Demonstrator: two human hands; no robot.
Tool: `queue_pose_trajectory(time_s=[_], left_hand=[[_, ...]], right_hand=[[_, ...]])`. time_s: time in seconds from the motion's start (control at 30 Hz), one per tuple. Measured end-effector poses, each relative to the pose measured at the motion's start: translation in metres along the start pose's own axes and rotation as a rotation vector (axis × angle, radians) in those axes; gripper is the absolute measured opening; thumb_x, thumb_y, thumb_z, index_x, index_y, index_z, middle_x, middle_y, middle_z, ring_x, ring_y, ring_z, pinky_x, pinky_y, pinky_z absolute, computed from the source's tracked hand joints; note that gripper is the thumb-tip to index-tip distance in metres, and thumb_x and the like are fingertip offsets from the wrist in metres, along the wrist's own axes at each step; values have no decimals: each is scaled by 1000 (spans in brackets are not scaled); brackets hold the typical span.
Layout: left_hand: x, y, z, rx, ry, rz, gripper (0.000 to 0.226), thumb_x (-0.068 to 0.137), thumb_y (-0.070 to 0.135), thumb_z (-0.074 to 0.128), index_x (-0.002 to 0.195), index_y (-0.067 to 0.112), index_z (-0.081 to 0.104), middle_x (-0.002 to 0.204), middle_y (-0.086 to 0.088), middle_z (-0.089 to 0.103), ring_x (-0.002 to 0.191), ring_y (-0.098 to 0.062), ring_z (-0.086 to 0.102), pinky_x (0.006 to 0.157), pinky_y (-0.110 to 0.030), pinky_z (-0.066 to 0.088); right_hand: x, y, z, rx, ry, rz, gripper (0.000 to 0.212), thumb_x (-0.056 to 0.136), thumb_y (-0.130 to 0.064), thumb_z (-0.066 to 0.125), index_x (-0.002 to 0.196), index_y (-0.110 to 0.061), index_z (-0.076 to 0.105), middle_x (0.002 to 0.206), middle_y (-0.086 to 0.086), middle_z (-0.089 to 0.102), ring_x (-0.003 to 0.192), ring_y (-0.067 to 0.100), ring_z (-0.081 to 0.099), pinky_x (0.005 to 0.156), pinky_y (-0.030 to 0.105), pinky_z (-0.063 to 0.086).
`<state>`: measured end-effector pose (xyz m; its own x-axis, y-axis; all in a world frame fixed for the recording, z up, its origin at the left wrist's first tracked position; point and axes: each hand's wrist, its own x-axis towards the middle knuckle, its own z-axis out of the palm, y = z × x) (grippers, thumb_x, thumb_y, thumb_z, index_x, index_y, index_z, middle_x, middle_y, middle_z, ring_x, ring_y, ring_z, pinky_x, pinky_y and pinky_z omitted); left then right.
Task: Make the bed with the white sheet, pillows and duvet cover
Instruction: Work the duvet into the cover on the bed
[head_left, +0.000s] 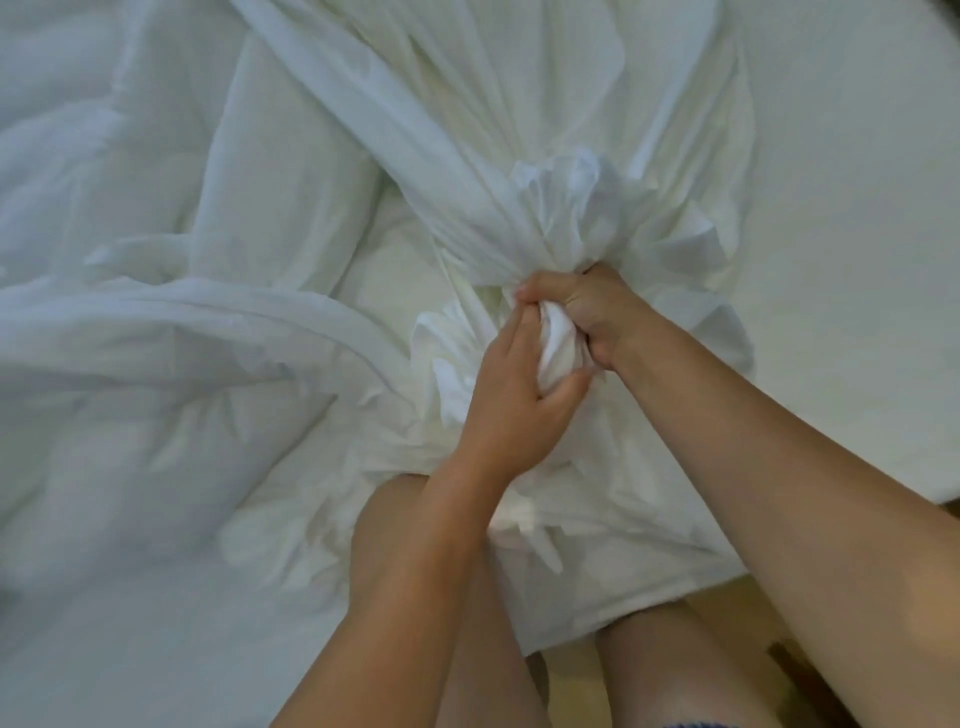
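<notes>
Right hand (576, 317) grip: clenched round a bunched wad of thin white sheet (467, 171). Left hand (511, 400) grip: grasping the same wad just below. Fabric fans away in creased pleats over the bed (857, 208); puffy duvet (130, 322) lies left.

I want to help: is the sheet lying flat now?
No, the white sheet is bunched up where both hands grip it.

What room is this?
Probably a bedroom. White bedding lies rumpled across a bed, and both hands, left and right, grip a bunched white cloth at the bed's edge.
</notes>
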<state>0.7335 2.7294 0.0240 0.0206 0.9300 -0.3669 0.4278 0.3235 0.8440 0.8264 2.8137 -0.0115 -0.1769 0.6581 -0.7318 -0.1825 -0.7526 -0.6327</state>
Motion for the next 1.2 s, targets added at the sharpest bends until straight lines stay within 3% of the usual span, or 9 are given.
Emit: queue_pose_trajectory(time_s=[0.17,0.37,0.5,0.6,0.7,0.87,1.0,1.1,1.2], left_hand=[[-21,-49,-4,-109,434,-171,19,81,26,68,99,22,65,97,7,65,87,-5,60,78,-18,45],[-54,-116,-5,60,617,-335,32,83,7,57,114,15,60,107,9,57,98,-8,54,84,-19,41],[-85,-156,9,394,154,-215,72,79,14,59,145,8,29,137,-10,45,123,-25,44,100,-27,34],[-94,-186,23,771,-224,-167,111,79,46,65,148,9,-14,159,-10,-5,146,-22,-2,115,-33,-6],[-89,-205,23,990,-279,-136,128,73,55,68,136,16,-37,155,-7,-24,143,-27,-21,109,-41,-20],[-95,-229,9,1149,-246,-3,123,75,33,70,131,22,-39,157,-8,-17,145,-30,-12,104,-38,-30],[-113,-227,3,1127,80,163,77,78,5,51,148,18,21,153,-16,22,140,-38,25,114,-51,10],[-125,-224,-3,1024,85,-282,89,78,23,64,151,18,15,155,-14,20,142,-35,21,106,-60,22],[-119,-224,-10,772,211,-588,63,86,21,55,142,8,27,135,-13,37,124,-31,38,86,-39,38]], right_hand=[[5,18,16,-311,74,-124,17,69,1,71,84,-6,67,73,1,67,61,12,65,53,19,52],[5,33,20,-570,40,-270,22,68,-1,72,73,-19,60,72,-11,61,58,-7,57,50,6,46],[9,43,19,-643,20,-304,24,68,-2,71,68,-22,58,73,-14,62,56,-13,57,55,8,48],[10,48,19,-667,8,-300,22,57,-7,74,65,-20,59,72,-16,63,56,-13,58,53,8,48],[12,52,18,-656,17,-298,25,49,-8,76,62,-20,58,61,-21,63,54,-11,60,51,10,48],[16,58,17,-683,48,-336,26,51,-10,75,65,-21,55,69,-20,62,55,-13,59,51,9,47],[18,61,18,-725,127,-357,26,64,-11,75,76,-17,53,77,-15,59,57,-13,56,51,4,43],[17,65,21,-739,139,-375,29,60,-14,76,80,-16,55,81,-13,61,60,-14,57,53,4,44],[14,71,23,-730,159,-413,33,61,-11,75,67,-22,44,75,-16,56,50,-23,48,50,1,40]])
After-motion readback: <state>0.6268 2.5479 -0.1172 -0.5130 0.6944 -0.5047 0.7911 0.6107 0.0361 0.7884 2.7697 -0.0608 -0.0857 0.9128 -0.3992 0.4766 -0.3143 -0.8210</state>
